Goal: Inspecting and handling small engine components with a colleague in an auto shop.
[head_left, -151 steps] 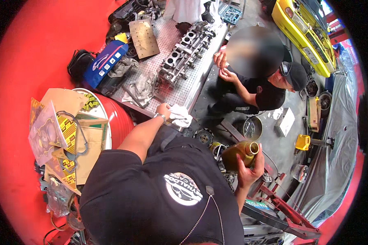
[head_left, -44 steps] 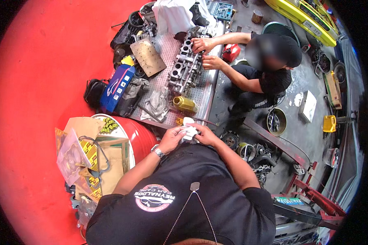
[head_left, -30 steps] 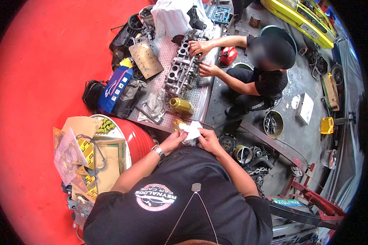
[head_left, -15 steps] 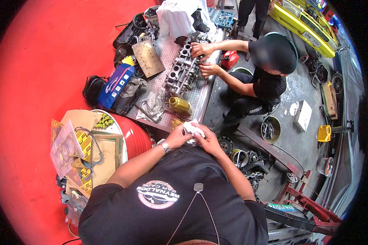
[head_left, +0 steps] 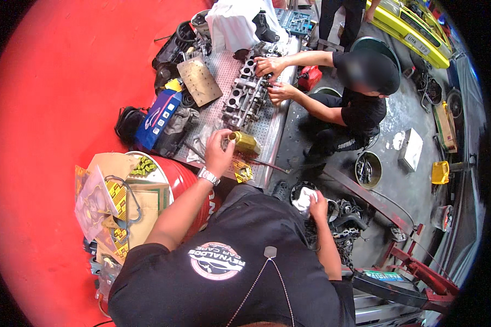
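Observation:
My left hand (head_left: 219, 153) reaches over the near end of the metal table, fingers curled beside the neck of a yellow-green bottle (head_left: 247, 144) lying on its side. What lies between those fingers is hidden. A thin dark rod (head_left: 270, 165) runs from near this hand past the table edge; I cannot tell whether I hold it. Lower right, my right hand (head_left: 318, 208) is closed on a crumpled white cloth (head_left: 303, 200), above dark engine parts. An engine cylinder head (head_left: 246, 90) lies farther along the table, with a co-worker's hands (head_left: 275, 76) on it.
A blue box (head_left: 155, 121), a flat metal plate (head_left: 200, 82) and a grey rag crowd the table's left side. Left of me, a red drum (head_left: 186, 182) carries cardboard and packaged gaskets. The co-worker (head_left: 360, 114) sits at right, near a red steel beam (head_left: 371, 199) and a bucket (head_left: 369, 170).
My hands have parted from around the white cloth. The left has moved forward to the bottle; the right has carried the cloth right and down. The thin rod now shows past the table edge.

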The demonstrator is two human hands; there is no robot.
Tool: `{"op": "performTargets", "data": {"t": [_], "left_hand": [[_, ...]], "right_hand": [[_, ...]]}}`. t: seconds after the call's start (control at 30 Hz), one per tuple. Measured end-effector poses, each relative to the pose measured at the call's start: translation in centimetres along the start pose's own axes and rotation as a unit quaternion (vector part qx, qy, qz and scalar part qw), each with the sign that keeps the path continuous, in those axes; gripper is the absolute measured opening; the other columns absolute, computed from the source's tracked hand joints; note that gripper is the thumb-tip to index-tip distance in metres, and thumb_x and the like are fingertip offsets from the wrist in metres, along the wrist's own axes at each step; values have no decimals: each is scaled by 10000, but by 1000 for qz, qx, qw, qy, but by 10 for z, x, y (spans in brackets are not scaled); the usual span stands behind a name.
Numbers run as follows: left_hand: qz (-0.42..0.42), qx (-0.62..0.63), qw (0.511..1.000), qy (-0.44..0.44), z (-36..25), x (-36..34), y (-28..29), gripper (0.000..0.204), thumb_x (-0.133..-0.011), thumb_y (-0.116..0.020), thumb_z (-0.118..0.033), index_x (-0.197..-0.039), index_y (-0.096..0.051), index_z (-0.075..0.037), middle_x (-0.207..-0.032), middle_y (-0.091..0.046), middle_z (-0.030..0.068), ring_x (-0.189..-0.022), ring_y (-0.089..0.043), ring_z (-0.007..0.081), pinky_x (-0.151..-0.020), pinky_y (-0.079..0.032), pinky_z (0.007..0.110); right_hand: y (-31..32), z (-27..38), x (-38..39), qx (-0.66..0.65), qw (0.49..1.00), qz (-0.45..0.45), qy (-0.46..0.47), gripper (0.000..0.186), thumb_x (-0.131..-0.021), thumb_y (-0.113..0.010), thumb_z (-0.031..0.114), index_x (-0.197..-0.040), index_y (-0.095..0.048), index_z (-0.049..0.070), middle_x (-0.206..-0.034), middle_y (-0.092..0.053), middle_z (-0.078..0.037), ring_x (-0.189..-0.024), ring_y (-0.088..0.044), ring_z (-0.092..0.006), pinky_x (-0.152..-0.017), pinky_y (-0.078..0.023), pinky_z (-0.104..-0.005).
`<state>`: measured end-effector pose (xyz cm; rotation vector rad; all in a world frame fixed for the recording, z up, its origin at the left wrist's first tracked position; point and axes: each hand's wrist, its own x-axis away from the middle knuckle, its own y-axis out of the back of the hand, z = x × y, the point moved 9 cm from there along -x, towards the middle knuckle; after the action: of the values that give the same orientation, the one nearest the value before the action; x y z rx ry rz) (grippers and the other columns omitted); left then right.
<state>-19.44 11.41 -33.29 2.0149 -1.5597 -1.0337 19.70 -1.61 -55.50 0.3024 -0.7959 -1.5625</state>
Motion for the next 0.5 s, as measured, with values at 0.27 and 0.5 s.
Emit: {"op": "performTargets", "data": {"t": [0.27,0.5], "left_hand": [[134,-146,980,7,20,-14,-19,697,-749,-734,-141,-1375,-428,-119,-1242,-582,117,-1162,-510,335,-983,-394,448],[169,-154,973,18,38,-16,-33,743,-733,-759,-125,-1388,-409,-136,-1185,-637,79,-1105,-561,326,-950,-420,460]], "right_hand": [[-33,-241,115,-13,945,56,-322,357,-817,-659,274,-1071,-688,25,-1011,-711,-190,-947,-685,-326,-846,-517,-402],[-47,-193,117,-68,952,51,-295,330,-843,-658,272,-1056,-681,22,-972,-716,-164,-906,-684,-303,-820,-508,-387]]}}
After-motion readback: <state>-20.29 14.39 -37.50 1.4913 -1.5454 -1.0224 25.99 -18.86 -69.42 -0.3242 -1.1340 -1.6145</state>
